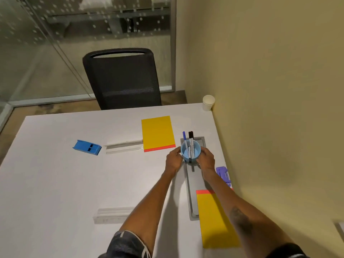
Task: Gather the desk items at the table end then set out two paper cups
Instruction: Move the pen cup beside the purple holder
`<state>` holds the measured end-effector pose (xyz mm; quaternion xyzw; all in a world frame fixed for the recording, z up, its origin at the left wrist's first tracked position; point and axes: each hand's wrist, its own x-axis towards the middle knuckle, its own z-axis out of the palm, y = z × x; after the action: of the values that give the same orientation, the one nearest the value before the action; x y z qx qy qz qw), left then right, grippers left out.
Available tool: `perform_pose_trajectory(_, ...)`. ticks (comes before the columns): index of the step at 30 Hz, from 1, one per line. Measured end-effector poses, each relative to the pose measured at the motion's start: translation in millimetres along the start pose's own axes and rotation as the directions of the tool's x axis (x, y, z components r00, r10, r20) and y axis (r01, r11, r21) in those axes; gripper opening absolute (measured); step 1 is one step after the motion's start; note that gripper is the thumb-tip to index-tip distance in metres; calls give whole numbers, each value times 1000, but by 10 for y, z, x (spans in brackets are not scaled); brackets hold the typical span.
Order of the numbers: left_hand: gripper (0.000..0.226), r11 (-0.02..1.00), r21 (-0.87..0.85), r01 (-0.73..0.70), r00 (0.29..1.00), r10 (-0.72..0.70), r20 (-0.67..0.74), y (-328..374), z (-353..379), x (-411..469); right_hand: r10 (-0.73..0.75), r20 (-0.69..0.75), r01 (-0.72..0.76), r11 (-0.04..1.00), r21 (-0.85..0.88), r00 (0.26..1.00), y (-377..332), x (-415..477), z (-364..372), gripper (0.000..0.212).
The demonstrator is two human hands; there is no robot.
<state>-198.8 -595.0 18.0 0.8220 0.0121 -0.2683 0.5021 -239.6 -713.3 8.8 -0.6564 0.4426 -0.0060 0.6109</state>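
A light blue cup [188,157] holding two markers, one blue-capped and one black-capped, sits over the grey cable tray [193,190]. My left hand [174,161] and my right hand [205,159] grip its two sides. One yellow notepad [158,134] lies beyond the cup, another yellow notepad [216,218] lies near me under my right forearm. A blue stapler-like tool [87,147] rests at the left. Two clear rulers [123,146] [111,215] lie flat. A purple clip-like item [223,175] lies by the wall. A white paper cup [208,102] stands at the far right corner.
The white table [65,183] runs along a beige wall [279,90] on the right. A black mesh office chair [122,79] stands at the far table end, with a glass partition behind it.
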Motion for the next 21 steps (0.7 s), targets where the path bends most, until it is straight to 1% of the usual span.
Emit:
perform_pose_trajectory(3,42,998,13,-55,998,54,40,90,197,38,28,-45,-27,1000,16,999,19,116,-198,29)
perform_pose_trajectory(6,42,996,-20,-85,991,87,98,159,393,90,27,-73,-26,1000,14,997,36,239,-390,26)
perform_pose_trajectory(9,41,993,-53,-107,980,114,164,216,568,140,59,-99,-49,993,107,993,97,306,-554,21)
perform_pose_trajectory(11,41,992,-71,-105,971,117,206,249,672,168,100,-125,-80,984,161,987,146,329,-648,23)
perform_pose_trajectory(13,41,993,-72,-91,965,106,239,272,766,186,157,-121,-121,957,262,980,178,338,-713,29)
perform_pose_trajectory(15,39,994,-63,-93,960,107,259,267,860,203,177,-99,-132,927,350,979,214,360,-769,43)
perform_pose_trajectory(18,37,995,-73,-67,958,85,275,272,966,221,172,-56,-143,929,341,983,274,374,-856,58)
perform_pose_trajectory(21,39,996,-62,-57,951,73,302,288,1031,235,151,-36,-127,921,368,988,313,394,-929,59)
